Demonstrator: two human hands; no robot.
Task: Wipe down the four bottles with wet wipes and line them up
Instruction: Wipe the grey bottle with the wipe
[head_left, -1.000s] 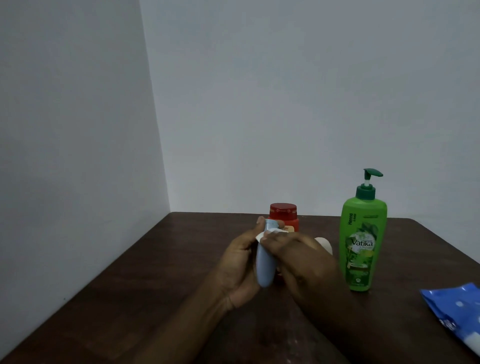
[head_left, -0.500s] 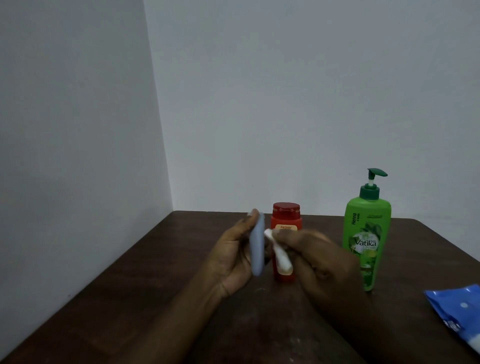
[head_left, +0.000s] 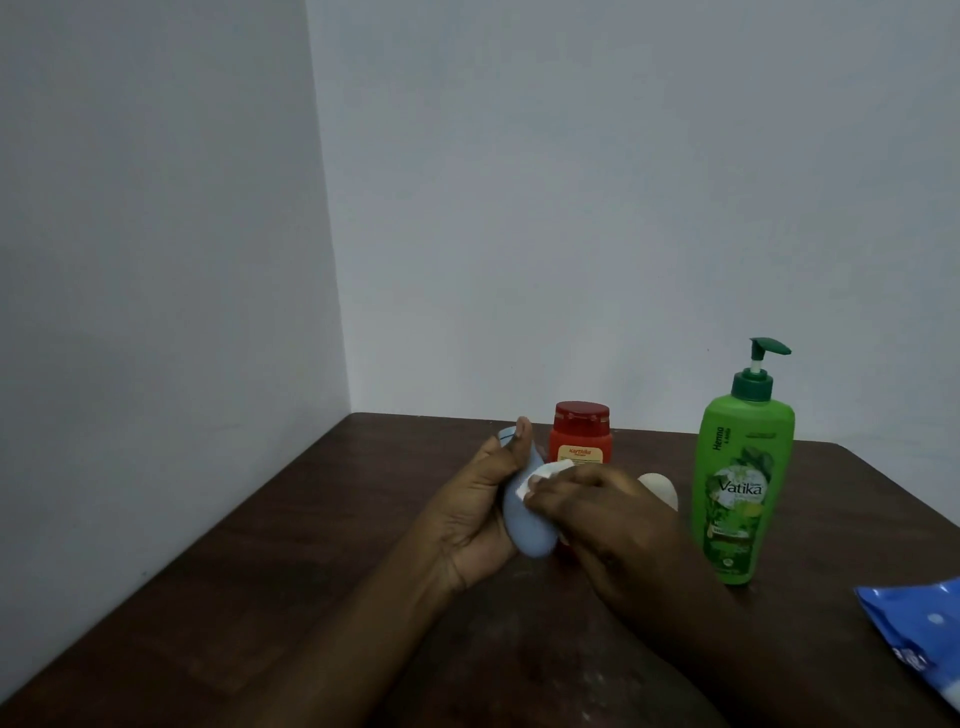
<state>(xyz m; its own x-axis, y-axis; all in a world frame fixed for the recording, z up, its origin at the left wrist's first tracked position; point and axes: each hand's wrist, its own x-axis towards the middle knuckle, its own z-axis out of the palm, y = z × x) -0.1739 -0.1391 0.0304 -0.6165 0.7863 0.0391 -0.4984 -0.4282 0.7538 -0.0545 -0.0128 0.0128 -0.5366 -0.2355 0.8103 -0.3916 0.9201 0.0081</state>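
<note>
- The small blue bottle (head_left: 524, 530) is smooth, matte, pale plastic with a rounded pebble-like outline, wider at its lower end. It is held tilted above the table (head_left: 249, 597), in front of the red bottle (head_left: 581, 434).
- The left hand (head_left: 478, 514) has its fingers curled round the blue bottle from behind, with the thumb lying up along the side near the upper end.
- The right hand (head_left: 608, 514) pinches a folded white wipe (head_left: 545, 474) in bent fingertips and presses it against the bottle's upper side. The wipe looks soft and creased.
- The red bottle is squat orange-red plastic with a darker red screw cap and a pale label. It stands upright on the table behind the hands.
- The green bottle (head_left: 743, 488) is tall, glossy and flat-fronted with rounded shoulders. It carries a dark green pump and a leafy label reading "Vatika". It stands upright just beside the right hand, on its right.
- A cream bottle (head_left: 662, 488) shows only a rounded pale top behind the right hand, between the red and green bottles.
- A wipe packet (head_left: 919, 639) of crinkled blue film with white dots lies at the right edge, cut off by the frame.
- The table is dark brown wood with faint pale scuffs near the front.
</note>
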